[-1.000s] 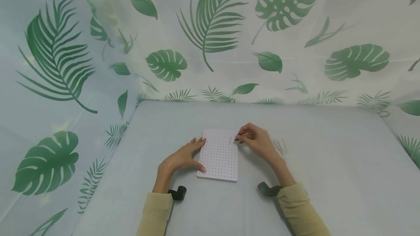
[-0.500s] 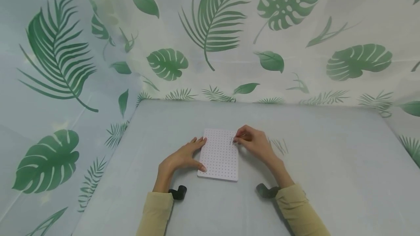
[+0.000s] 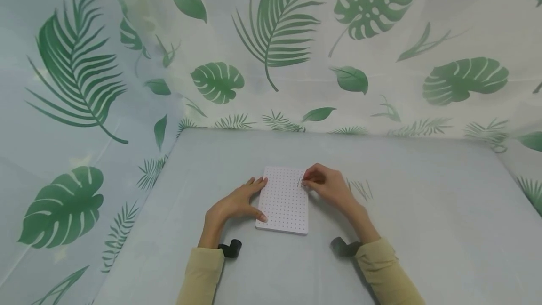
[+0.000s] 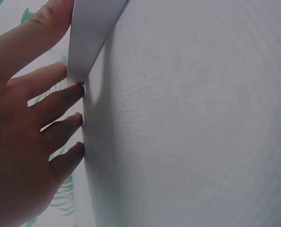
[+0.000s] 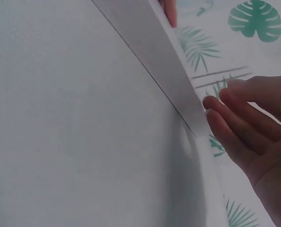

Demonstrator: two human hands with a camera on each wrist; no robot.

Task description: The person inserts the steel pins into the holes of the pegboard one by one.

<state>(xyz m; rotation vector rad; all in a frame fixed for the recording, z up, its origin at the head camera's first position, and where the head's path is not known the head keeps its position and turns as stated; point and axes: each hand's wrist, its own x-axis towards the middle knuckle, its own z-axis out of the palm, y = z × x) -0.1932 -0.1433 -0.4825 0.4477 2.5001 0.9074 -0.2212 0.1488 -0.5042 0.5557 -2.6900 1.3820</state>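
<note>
A white board (image 3: 282, 206) with rows of small holes lies flat on the table. My left hand (image 3: 235, 202) spreads along its left edge, thumb at the lower corner and fingertips higher up; in the left wrist view the thumb (image 4: 46, 26) presses against the board's side. My right hand (image 3: 332, 187) is at the upper right edge, thumb and forefinger pinching a thin stick (image 5: 216, 82) that stands up from the board. A second thin stick (image 5: 220, 72) stands right beside it. The other right fingertips (image 5: 213, 116) rest by the board's side.
Several thin sticks (image 3: 360, 189) lie on the grey-white table (image 3: 423, 211) just right of my right hand. A black wrist-worn device (image 3: 230, 249) is on the left wrist, another (image 3: 344, 247) on the right. Leaf-printed cloth (image 3: 292, 88) hangs behind and at the left.
The stick in my right hand has turned from slanting out to the right to standing in line with the other one. That hand has dipped slightly; the left hand holds its place.
</note>
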